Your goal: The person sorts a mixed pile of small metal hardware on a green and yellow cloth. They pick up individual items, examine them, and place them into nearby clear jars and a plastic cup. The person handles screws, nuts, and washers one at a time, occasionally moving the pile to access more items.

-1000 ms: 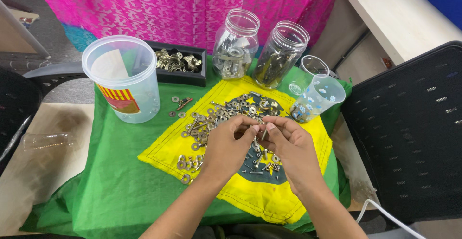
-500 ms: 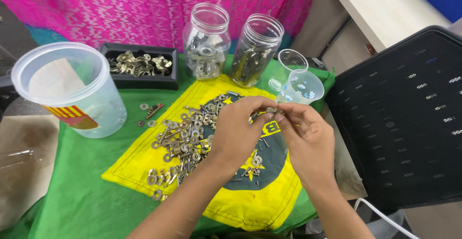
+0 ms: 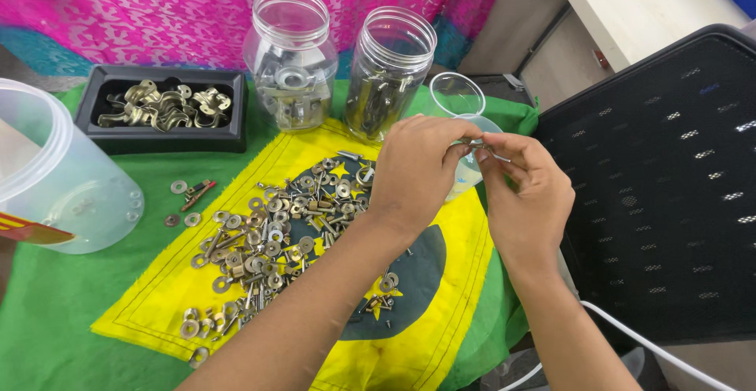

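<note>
Now the left hand point(image 3: 421, 169) and the right hand point(image 3: 526, 192) meet over a clear cup point(image 3: 461, 100), fingertips pinching one small metal piece point(image 3: 479, 146) (too tiny to tell what), above the yellow cloth point(image 3: 441, 296) beside a pile of washers and screws point(image 3: 276, 237).

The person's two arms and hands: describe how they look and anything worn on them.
Both arms are bare from as far up as the picture shows down to the hands; no sleeves are in view. The left hand and the right hand wear no gloves, and no rings, watch or bracelets can be seen. The fingernails look short and unpainted.
</note>
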